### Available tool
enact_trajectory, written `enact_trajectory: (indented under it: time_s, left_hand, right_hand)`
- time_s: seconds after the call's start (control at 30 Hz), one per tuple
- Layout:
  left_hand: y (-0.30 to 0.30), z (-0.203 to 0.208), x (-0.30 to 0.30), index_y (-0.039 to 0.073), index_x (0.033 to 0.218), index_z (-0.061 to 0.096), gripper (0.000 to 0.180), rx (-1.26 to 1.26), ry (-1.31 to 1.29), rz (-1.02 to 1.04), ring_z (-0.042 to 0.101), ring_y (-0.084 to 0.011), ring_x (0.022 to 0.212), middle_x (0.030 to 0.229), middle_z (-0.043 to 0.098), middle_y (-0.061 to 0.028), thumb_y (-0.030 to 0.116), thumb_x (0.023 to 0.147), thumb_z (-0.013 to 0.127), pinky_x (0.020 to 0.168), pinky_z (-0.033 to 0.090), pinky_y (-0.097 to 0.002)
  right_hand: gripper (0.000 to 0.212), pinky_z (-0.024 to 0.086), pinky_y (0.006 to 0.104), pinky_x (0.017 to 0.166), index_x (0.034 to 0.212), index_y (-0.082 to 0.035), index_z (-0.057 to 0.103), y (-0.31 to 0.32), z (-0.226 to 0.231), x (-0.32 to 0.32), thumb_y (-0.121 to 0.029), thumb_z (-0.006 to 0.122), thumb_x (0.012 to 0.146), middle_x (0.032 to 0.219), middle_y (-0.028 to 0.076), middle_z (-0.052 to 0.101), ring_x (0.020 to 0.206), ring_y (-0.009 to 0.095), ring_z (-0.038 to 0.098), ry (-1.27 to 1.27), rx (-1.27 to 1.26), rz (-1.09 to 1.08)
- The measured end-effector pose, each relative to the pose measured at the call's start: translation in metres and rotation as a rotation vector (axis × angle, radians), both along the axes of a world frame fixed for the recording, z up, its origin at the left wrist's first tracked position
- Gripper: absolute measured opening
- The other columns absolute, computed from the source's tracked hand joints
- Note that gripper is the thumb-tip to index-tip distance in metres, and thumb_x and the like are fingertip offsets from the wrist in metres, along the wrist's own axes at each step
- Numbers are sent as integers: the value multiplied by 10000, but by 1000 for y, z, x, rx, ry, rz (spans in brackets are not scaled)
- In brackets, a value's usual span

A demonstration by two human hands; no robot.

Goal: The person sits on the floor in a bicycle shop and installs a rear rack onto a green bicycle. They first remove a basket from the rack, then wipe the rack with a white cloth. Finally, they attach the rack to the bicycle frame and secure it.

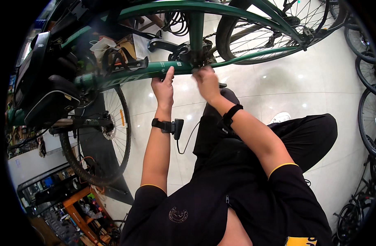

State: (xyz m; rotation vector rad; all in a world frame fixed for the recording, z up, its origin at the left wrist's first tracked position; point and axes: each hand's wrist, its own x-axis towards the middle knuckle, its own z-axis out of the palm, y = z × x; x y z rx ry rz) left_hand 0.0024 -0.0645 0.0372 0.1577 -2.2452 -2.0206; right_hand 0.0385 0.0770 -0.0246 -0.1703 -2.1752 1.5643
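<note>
A green bicycle stands across the upper part of the view, its down tube [153,71] slanting gently toward the bottom bracket [201,57]. My left hand [163,89] grips that tube from the near side; the thumb lies along its face and the fingers are hidden behind. Close to the bottom bracket, my right hand [207,83] is blurred, its fingers curled together against the lower end of the frame. Whatever they hold is too small and smeared to make out. A black bottle cage [126,63] sits on the down tube, left of my left hand.
Black bags [52,100] hang at the bicycle's front, above the front wheel [124,135]. The rear wheel [227,41] is at upper right. Wheels [366,108] line the right edge. An orange shelf [79,209] with tools stands lower left. My knee [325,129] juts right over pale tiles.
</note>
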Motion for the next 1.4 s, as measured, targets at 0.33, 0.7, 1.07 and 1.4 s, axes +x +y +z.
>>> enact_trajectory:
  time_s: [0.33, 0.7, 1.07, 1.4]
  left_hand:
    - [-2, 0, -4, 18, 983, 604, 248, 38, 30, 19, 539, -97, 751, 864, 612, -19, 178, 839, 729, 691, 433, -242]
    - [-3, 4, -2, 21, 966, 598, 231, 9, 28, 30, 518, -99, 733, 851, 598, -13, 177, 848, 722, 677, 428, -244]
    - [1, 3, -3, 46, 935, 605, 233, -11, 66, 36, 508, -77, 699, 843, 593, 11, 220, 842, 730, 596, 387, -227]
    - [2, 5, -1, 9, 979, 622, 247, -6, 69, 43, 526, -88, 720, 869, 621, -9, 170, 831, 736, 665, 430, -242]
  right_hand:
    - [156, 468, 419, 685, 906, -23, 670, 10, -4, -7, -165, 645, 845, 918, 144, 566, 787, 340, 583, -141, 149, -176]
    - [125, 466, 443, 719, 885, -9, 658, 7, 13, 9, -81, 559, 856, 838, 177, 605, 794, 371, 589, -141, 58, -16]
    - [82, 458, 440, 700, 814, -34, 644, 4, -3, -6, -84, 580, 804, 798, 159, 597, 788, 339, 590, 3, 271, 51]
    - [110, 446, 385, 732, 826, -60, 636, 7, -10, 0, -101, 535, 816, 837, 101, 616, 819, 281, 591, 111, 603, 104]
